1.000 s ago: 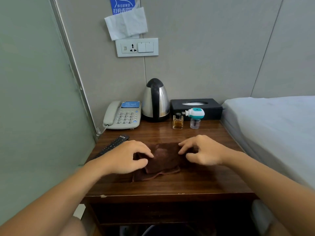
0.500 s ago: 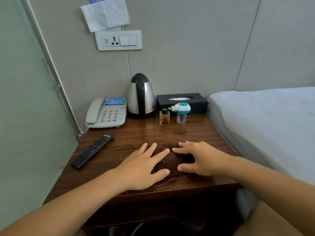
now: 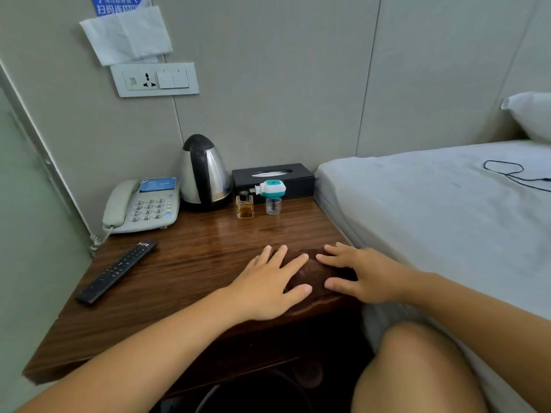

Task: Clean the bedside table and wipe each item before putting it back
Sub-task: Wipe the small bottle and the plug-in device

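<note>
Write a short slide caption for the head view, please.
Both hands, left and right, press a brown cloth flat on the bedside table.

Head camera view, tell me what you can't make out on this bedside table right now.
- Brown cloth: mostly covered by the left hand and right hand; its folds are unreadable.
- Remote control: button labels too small.
- Wall sign: cut off by the top edge, partly behind a tissue.
- Under the table: too dark.

Wooden bedside table, phone, kettle, remote
</note>
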